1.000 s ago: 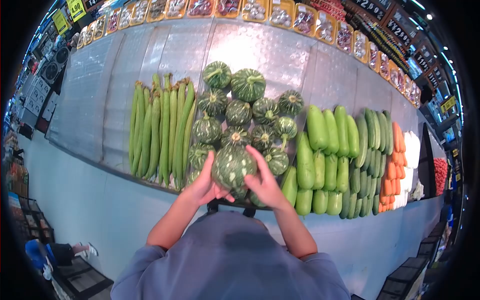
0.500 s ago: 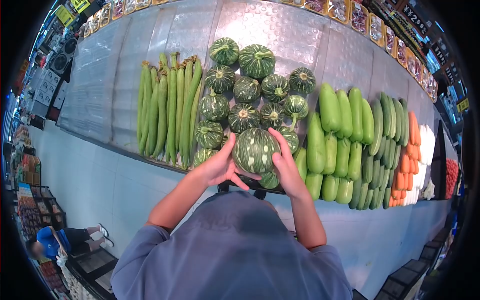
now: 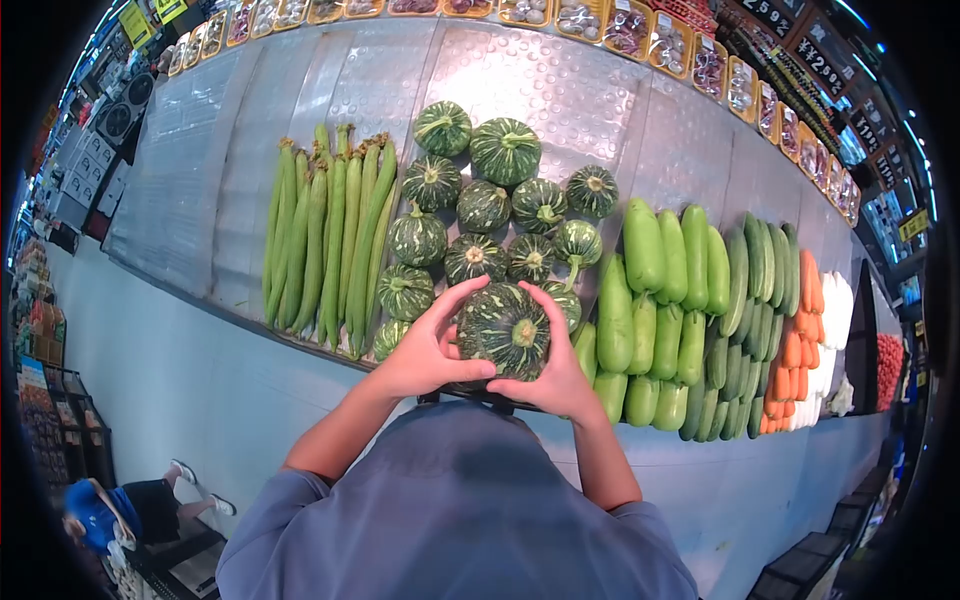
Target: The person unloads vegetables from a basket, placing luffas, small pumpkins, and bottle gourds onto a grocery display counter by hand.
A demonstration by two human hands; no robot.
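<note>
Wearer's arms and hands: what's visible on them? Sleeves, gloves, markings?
Short, loose grey-blue sleeves, ending above the elbows. Forearms uncovered, no watch or bracelet visible. Left hand and right hand bare: no gloves, no rings or markings visible.

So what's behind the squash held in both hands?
Beyond the held squash, other striped squashes sit on the metal counter. Whatever is directly behind is covered by it, the left hand and right hand.

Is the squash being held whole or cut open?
Whole, as far as it shows: unbroken striped green skin surrounds a pale spot on the squash between the left hand and right hand. Its underside is hidden.
</note>
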